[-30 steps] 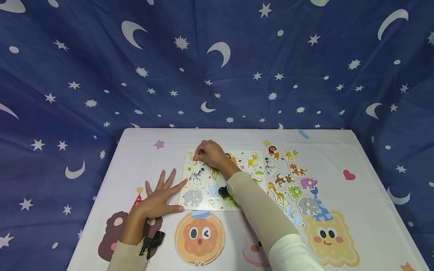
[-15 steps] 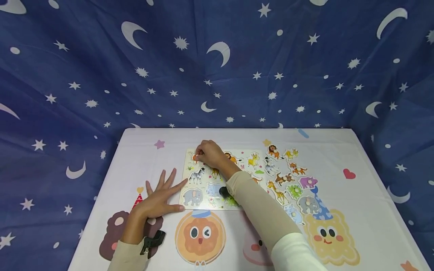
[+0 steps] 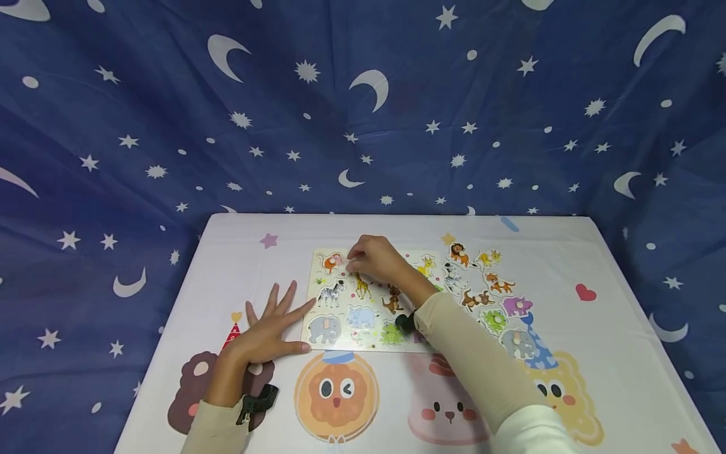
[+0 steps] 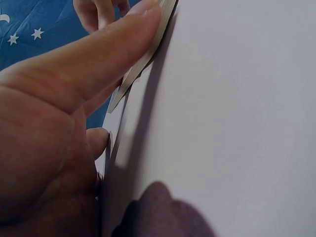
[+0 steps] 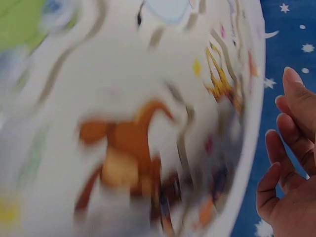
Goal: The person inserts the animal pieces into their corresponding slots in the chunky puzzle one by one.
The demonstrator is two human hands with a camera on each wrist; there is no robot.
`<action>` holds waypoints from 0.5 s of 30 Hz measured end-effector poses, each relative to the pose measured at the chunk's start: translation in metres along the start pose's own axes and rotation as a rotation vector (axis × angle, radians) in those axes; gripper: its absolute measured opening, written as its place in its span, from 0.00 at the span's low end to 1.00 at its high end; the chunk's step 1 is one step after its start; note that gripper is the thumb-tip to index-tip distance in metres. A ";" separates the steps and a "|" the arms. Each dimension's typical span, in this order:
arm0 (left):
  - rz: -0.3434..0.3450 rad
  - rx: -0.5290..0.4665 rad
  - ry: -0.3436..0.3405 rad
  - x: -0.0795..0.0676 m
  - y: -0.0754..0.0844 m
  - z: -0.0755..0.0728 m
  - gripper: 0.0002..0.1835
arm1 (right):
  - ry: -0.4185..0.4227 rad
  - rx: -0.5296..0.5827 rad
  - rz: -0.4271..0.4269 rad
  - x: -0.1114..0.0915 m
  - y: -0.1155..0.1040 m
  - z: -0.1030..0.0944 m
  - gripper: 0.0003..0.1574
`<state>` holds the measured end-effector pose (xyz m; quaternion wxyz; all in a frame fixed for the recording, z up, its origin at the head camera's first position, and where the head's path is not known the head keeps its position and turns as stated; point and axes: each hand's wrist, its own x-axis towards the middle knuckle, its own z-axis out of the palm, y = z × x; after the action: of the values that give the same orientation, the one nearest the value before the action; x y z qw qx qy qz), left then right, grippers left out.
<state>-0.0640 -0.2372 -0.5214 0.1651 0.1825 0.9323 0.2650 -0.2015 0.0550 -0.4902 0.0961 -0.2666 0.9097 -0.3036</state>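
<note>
A pale wooden puzzle board [image 3: 368, 343] with printed animal shapes lies on the table. My left hand [image 3: 271, 334] is spread at the board's left side, its thumb touching the board's edge [image 4: 143, 64] in the left wrist view. Over the board's far part is my right hand [image 3: 382, 261], its fingers loosely bent; the right wrist view shows nothing between those fingers [image 5: 291, 143]. Left of its fingertips, an orange monkey [image 3: 331, 261] sits at the board's far left corner. Below are a zebra [image 3: 331, 294] and a giraffe [image 3: 363, 287]. The right hand and forearm cover part of the board.
To the right of the board lie several loose animal pieces, among them a lion [image 3: 459, 254], a tiger [image 3: 499, 283], a purple hippo [image 3: 517, 307] and an elephant [image 3: 518, 345]. A blue starry curtain [image 3: 363, 157] hangs behind the table.
My right hand has let go of the monkey piece and moved right, uncovering it at the far left corner. The left hand stays in place at the board's edge.
</note>
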 end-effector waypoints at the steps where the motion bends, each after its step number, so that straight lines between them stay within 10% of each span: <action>1: -0.002 0.000 0.000 0.000 0.000 0.000 0.50 | 0.001 -0.001 -0.012 -0.005 0.000 -0.005 0.16; 15: 0.002 0.000 0.001 -0.001 0.000 0.001 0.50 | 0.172 0.109 -0.029 -0.096 0.033 -0.066 0.12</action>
<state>-0.0631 -0.2377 -0.5220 0.1642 0.1832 0.9323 0.2650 -0.1569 0.1623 -0.4563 0.0277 -0.2472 0.8926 -0.3760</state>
